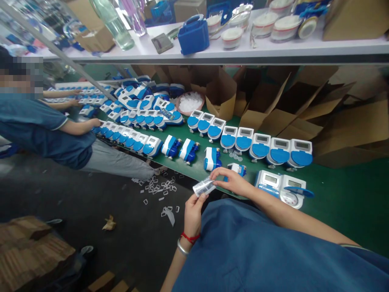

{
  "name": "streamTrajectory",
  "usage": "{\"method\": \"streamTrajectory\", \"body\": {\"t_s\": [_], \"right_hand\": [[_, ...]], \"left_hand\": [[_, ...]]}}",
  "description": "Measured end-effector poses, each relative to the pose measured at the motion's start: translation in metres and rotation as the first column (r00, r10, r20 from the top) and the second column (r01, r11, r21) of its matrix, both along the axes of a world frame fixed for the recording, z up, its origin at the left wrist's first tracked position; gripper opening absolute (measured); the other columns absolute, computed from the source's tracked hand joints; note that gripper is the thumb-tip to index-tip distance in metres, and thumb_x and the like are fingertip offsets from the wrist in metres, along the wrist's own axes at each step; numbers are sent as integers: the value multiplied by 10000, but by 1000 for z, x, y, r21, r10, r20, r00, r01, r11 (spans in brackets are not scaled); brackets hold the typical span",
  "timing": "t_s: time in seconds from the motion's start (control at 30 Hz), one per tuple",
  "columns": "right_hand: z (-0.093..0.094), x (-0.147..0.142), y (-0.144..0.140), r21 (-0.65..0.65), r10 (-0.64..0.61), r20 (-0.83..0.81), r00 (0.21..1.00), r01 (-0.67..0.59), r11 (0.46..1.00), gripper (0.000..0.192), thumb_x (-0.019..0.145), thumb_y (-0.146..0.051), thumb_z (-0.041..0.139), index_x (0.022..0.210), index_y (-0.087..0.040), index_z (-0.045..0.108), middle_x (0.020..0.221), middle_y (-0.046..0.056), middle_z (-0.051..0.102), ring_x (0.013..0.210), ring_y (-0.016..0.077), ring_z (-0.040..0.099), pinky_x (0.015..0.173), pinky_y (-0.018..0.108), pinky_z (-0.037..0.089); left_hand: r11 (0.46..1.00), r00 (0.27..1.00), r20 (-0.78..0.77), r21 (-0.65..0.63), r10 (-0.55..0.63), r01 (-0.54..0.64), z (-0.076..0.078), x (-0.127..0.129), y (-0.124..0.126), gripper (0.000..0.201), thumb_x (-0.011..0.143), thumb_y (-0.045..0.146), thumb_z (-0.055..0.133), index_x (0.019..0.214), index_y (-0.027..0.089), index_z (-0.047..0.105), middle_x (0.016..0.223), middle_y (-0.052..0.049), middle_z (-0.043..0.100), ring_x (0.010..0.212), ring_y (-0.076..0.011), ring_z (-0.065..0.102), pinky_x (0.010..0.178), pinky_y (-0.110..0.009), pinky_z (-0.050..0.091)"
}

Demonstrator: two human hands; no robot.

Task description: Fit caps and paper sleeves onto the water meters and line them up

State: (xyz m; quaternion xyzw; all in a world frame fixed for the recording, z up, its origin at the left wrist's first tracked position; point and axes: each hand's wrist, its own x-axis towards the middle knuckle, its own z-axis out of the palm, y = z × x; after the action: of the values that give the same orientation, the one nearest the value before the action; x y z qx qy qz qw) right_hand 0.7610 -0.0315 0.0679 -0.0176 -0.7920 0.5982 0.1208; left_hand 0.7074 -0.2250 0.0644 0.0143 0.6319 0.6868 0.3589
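1. L hand (194,211), red string and metal bangle at the wrist, pinches the near end of a small clear plastic film strip (204,186) btwn thumb and fingers; grasping, not clenched.
2. R hand (231,181) reaches across from the right, fingertips on the far end of the same strip. So both hands grip it, stretched btwn them, just off the near edge of the green bench top (349,194).
3. Strip sits just near-left of a small blue-and-white plastic meter body (237,168) lying at the bench edge; R fingers look to be touching or nearly touching it, can't tell which.
4. To the right, an opened white meter w/ round dial and lifted blue lid (284,188).
5. Further back, a row of white meters w/ blue flip covers and grey LCD windows (261,148) runs left to right.
6. Judgement: to handle the strip well, keep it flat and lightly taut, hold by edges only, avoid creasing or fingerprints in the middle.
7. Far left, another person's arm (80,126) rests on the same bench by more meters; separate from these hands.
8. White plastic scraps (158,188) litter the dark floor, near-left.
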Motion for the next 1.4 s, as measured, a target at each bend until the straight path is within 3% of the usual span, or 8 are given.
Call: {"method": "streamTrajectory", "body": {"t_s": [0.4,0.5,0.7,0.8,0.9,1.03,1.17,1.4], "right_hand": [[-22,-20,-2,432,115,-41,993,-86,898,189,880,-244,466,975,-218,628,1079,65,649,1040,192,571,1017,441,333],[-28,-23,-11,364,65,-49,997,-43,931,153,867,-241,491,930,-214,627,1172,70,600,1121,199,517,998,426,359],[-29,-40,-31,-4,-119,18,993,119,993,102,854,-274,525,838,-215,607,1184,42,571,1127,169,503,975,362,390],[-48,-64,3,-68,-193,105,976,200,977,159,868,-319,499,842,-203,604,1222,43,550,1103,163,521,959,350,397],[-90,-98,68,101,-264,210,941,248,964,163,842,-298,526,818,-183,639,1221,64,554,1120,187,509,994,374,353],[-148,-138,138,289,-165,405,899,46,956,149,799,-231,557,777,-149,679,1211,98,569,1079,222,539,942,348,391],[-174,-158,156,299,-39,506,861,-133,945,157,781,-233,567,784,-142,696,1026,70,670,911,206,603,813,279,448],[-184,-175,156,316,-30,538,843,-169,934,177,757,-257,580,795,-142,709,810,40,705,768,166,610,690,217,448]], "left_hand": [[997,956,284,8,72,-78,-7,-11,0,345,739,282,674,1027,98,631,1080,-165,658,957,-254,646,949,-425,444],[995,942,323,13,87,-96,-9,-16,-1,321,750,268,665,1023,104,623,1094,-162,651,971,-254,642,951,-419,444],[989,921,365,-4,137,-146,-10,-29,-6,309,763,242,654,1035,105,605,1092,-155,653,991,-244,636,974,-409,438],[979,910,367,-21,194,-200,-11,-37,-13,308,768,229,650,1050,120,590,1111,-149,646,1021,-242,623,970,-391,449],[971,898,371,-46,236,-236,-13,-45,-21,318,769,211,650,1067,128,581,1134,-150,636,1032,-242,618,951,-378,471],[965,886,383,-93,261,-244,-13,-53,-30,319,768,193,651,1072,126,581,1143,-156,631,1021,-243,624,925,-362,495],[961,875,398,-114,277,-252,-12,-62,-34,322,768,182,649,1080,132,585,1130,-154,639,1012,-241,629,913,-361,505],[961,870,410,-128,275,-243,-14,-78,-36,332,757,182,660,1079,140,591,1122,-143,645,1016,-239,627,890,-337,517]]}}
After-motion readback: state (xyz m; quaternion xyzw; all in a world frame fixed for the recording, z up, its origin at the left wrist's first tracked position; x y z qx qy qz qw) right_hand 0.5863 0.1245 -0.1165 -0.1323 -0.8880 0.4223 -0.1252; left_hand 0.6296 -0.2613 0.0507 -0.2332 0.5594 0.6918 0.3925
